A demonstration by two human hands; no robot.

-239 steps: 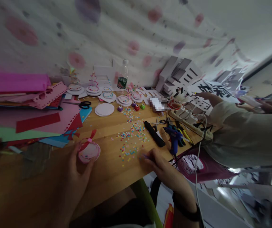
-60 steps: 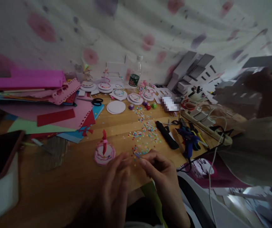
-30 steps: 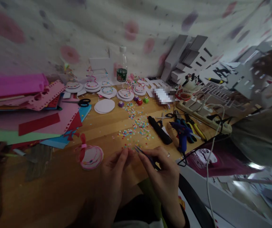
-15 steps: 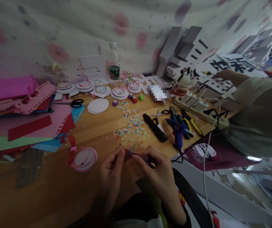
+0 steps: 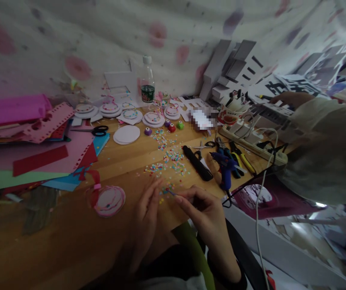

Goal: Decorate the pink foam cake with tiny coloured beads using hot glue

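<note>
Between my right hand's thumb and fingertips is pinched a thin blue strip, its tip pointing left; I cannot make out its exact kind. My left hand is just left of it, fingers stretched and apart from the strip, holding nothing. Beyond both hands, small colourful paper bits lie scattered on the wooden table. Left of my left hand is a round pink-edged card with a pink ring on it and a red ribbon at its side.
A blue glue gun, a black folded case and pliers lie to the right. Coloured paper sheets and black-handled scissors are at left. A bottle stands behind. Another person's sleeve reaches in from the right, near a power strip.
My left hand has let go of the blue strip's end and straightened its fingers. My right hand keeps its pinch. The other person's hand has shifted at the right.
</note>
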